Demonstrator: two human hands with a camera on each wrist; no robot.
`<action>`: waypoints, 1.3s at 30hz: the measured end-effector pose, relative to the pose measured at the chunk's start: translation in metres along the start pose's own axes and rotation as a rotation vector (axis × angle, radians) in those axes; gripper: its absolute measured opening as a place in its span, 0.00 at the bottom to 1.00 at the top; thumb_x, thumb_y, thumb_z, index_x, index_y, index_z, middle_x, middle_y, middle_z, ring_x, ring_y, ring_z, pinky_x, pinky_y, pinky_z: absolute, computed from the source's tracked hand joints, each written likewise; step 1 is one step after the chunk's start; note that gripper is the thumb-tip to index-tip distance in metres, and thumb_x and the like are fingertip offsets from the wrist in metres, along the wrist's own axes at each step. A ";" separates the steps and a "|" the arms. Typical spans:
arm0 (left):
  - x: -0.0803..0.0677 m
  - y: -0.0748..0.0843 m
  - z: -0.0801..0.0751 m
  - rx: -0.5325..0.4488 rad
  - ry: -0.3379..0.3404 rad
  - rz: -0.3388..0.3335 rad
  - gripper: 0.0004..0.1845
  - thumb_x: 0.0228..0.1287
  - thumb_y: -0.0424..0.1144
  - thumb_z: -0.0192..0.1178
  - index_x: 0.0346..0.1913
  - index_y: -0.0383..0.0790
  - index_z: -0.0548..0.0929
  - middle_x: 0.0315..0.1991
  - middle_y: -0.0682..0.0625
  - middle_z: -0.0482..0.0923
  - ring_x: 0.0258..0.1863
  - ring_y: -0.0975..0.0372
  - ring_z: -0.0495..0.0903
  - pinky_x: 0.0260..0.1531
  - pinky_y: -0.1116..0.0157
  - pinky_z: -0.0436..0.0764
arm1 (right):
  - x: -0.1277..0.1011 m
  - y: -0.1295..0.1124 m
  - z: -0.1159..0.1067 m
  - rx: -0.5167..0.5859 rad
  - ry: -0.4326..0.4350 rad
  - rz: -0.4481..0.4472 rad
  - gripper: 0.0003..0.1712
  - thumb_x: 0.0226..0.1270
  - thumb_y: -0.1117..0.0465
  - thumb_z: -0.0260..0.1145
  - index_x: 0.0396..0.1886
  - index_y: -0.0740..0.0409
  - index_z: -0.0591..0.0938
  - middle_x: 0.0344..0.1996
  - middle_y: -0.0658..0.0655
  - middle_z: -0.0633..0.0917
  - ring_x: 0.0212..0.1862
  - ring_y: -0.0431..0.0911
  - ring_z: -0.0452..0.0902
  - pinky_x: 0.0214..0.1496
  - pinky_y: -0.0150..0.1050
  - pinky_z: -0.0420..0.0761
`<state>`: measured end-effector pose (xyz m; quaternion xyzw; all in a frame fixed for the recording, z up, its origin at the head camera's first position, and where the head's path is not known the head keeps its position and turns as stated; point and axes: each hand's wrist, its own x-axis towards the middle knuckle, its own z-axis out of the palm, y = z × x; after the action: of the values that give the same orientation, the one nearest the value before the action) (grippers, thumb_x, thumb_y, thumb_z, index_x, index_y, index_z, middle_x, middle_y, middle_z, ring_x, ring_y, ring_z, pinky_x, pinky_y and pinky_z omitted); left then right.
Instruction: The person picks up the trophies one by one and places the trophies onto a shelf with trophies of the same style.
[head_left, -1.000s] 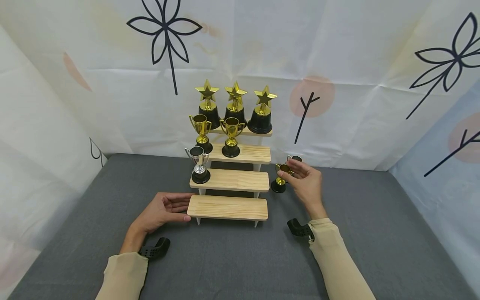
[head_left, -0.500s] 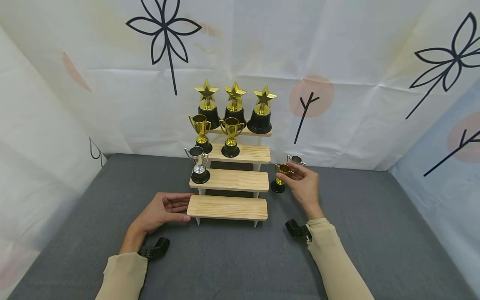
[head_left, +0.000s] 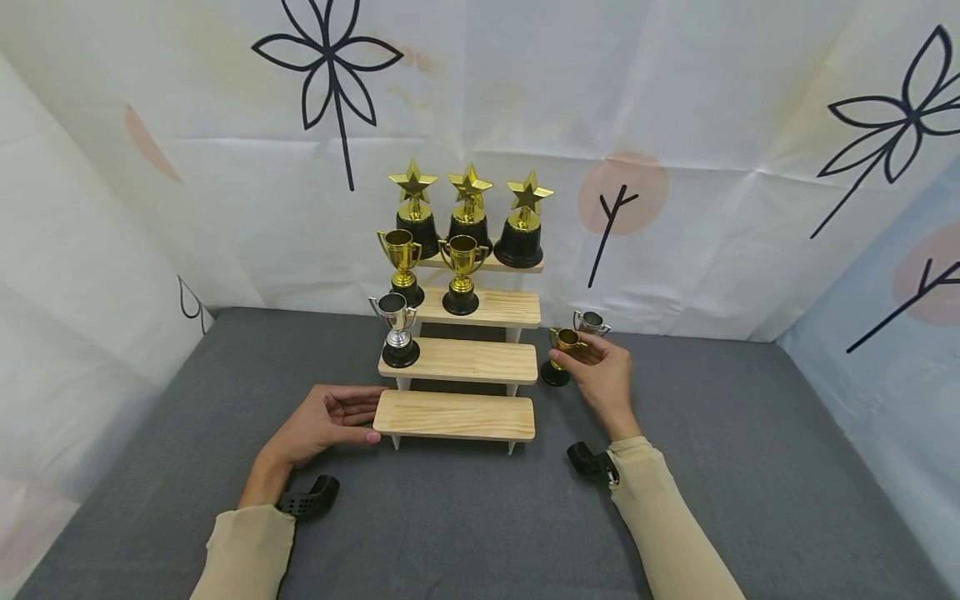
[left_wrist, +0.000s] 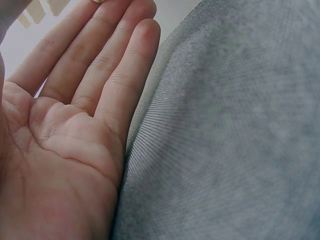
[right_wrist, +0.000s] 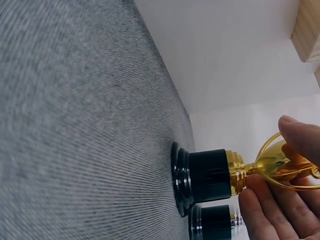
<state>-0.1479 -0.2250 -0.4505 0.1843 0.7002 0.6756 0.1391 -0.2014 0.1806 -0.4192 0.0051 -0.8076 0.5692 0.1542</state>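
A four-step wooden stand (head_left: 456,414) sits on the grey cloth. My left hand (head_left: 352,417) lies open at the left end of its lowest step, palm (left_wrist: 65,150) turned toward the wood. To the right of the stand, a small gold cup trophy (head_left: 561,354) with a black base (right_wrist: 210,175) stands on the cloth. My right hand (head_left: 576,354) holds its bowl, with the fingers (right_wrist: 295,137) curled round it. Just behind it stands a silver cup trophy (head_left: 591,321), whose base (right_wrist: 216,224) shows in the right wrist view.
The top step carries three gold star trophies (head_left: 470,212), and the one below carries two gold cups (head_left: 461,271). A silver cup (head_left: 398,329) stands on the third step's left end. White cloth walls (head_left: 675,125) enclose the grey cloth (head_left: 450,517).
My right hand has shifted slightly left and down, and its fingers have closed round the gold cup's bowl. The left hand and the stand have not moved.
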 end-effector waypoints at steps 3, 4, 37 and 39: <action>0.000 0.000 0.000 0.001 0.001 -0.001 0.39 0.51 0.21 0.75 0.66 0.14 0.68 0.63 0.22 0.70 0.55 0.61 0.83 0.55 0.62 0.83 | 0.000 0.002 0.001 -0.003 0.005 -0.002 0.29 0.55 0.67 0.81 0.56 0.71 0.84 0.47 0.70 0.87 0.49 0.60 0.86 0.41 0.20 0.81; 0.000 0.000 0.000 0.001 0.001 -0.001 0.39 0.51 0.21 0.75 0.66 0.14 0.68 0.63 0.22 0.70 0.55 0.61 0.83 0.55 0.62 0.83 | 0.000 0.002 0.001 -0.005 0.008 -0.003 0.29 0.55 0.67 0.81 0.56 0.71 0.84 0.47 0.70 0.87 0.49 0.60 0.86 0.41 0.20 0.81; 0.000 0.000 0.000 -0.010 0.002 -0.016 0.40 0.51 0.22 0.75 0.66 0.14 0.68 0.63 0.22 0.70 0.55 0.61 0.83 0.55 0.63 0.83 | 0.002 -0.032 -0.022 0.083 -0.009 -0.023 0.26 0.59 0.65 0.79 0.56 0.69 0.84 0.48 0.69 0.87 0.41 0.32 0.84 0.43 0.25 0.84; 0.000 0.000 0.000 -0.011 0.003 -0.013 0.40 0.51 0.21 0.75 0.66 0.14 0.68 0.63 0.22 0.70 0.55 0.61 0.83 0.55 0.63 0.83 | 0.001 -0.036 -0.025 0.099 -0.013 -0.031 0.27 0.59 0.65 0.79 0.57 0.69 0.84 0.48 0.70 0.86 0.41 0.32 0.84 0.44 0.25 0.84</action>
<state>-0.1482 -0.2253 -0.4508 0.1779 0.6980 0.6786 0.1437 -0.1899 0.1910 -0.3782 0.0288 -0.7793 0.6059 0.1574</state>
